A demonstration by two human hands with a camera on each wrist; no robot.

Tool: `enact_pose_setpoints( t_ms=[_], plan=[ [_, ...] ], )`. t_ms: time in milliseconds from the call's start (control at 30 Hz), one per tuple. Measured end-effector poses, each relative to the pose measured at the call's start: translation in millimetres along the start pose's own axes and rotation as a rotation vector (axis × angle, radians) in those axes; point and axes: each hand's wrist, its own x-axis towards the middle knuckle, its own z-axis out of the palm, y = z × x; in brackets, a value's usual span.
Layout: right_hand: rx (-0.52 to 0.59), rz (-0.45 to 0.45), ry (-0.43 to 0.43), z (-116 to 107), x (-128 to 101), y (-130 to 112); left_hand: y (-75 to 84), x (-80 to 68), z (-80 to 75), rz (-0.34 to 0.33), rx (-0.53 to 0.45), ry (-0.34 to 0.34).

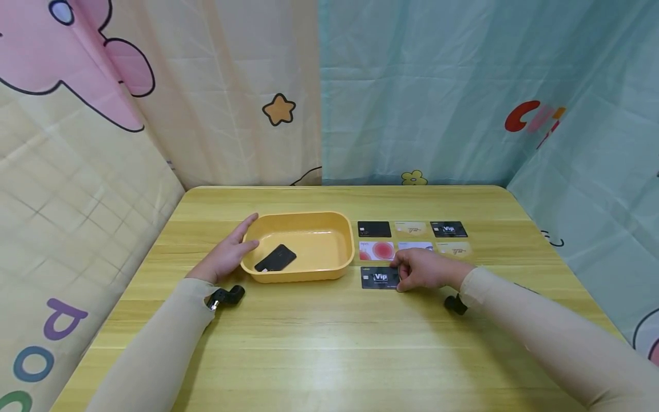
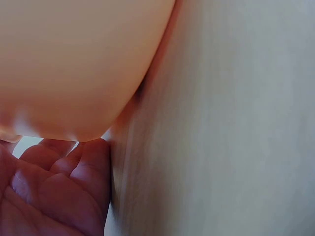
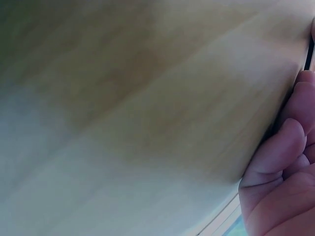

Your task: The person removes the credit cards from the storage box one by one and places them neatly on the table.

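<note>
In the head view, a yellow plastic basin [image 1: 298,276] stands on the table, left of the middle, with a black card [image 1: 276,258] lying tilted in its left part. My left hand [image 1: 223,257] grips the basin's left end, thumb over the rim. The left wrist view has the palm [image 2: 54,187] against the basin's outer wall [image 2: 74,64]. To the basin's right, my right hand [image 1: 424,269] pinches the right edge of a dark "Vip" card [image 1: 378,278] at the tabletop. The right wrist view shows curled fingers [image 3: 280,152]; most of the card is out of sight there.
Two rows of cards lie behind the right hand: a black card [image 1: 374,229], a gold card [image 1: 410,229] and a dark Vip card [image 1: 449,229] at the back; a pink-circle card [image 1: 376,250], a partly covered pale card [image 1: 416,246] and another gold card [image 1: 454,249] in front.
</note>
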Motion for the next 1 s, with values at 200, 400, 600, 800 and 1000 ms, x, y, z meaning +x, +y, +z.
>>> enact_pose_setpoints(
  t_ms=[200, 400, 600, 800, 1000],
  plan=[
    [-0.005, 0.004, 0.004, 0.2, -1.6, -0.9, 1.6, -0.5, -0.1, 0.001, -0.003, 0.000],
    [-0.019, 0.018, 0.001, 1.1, -1.6, -1.0, 1.2, -0.6, 1.0, -0.011, -0.014, -0.007],
    [-0.052, 0.002, 0.006, 2.2, -2.5, -2.1, 1.0, -1.3, 1.3, -0.007, -0.001, -0.003],
    [-0.080, -0.015, 0.014, 2.0, -2.3, -2.5, 1.2, -0.5, 1.2, -0.001, -0.010, -0.002],
    [-0.094, -0.019, 0.018, 1.9, -1.9, -2.2, 1.5, -0.4, 0.6, -0.003, -0.013, -0.005]
  ],
)
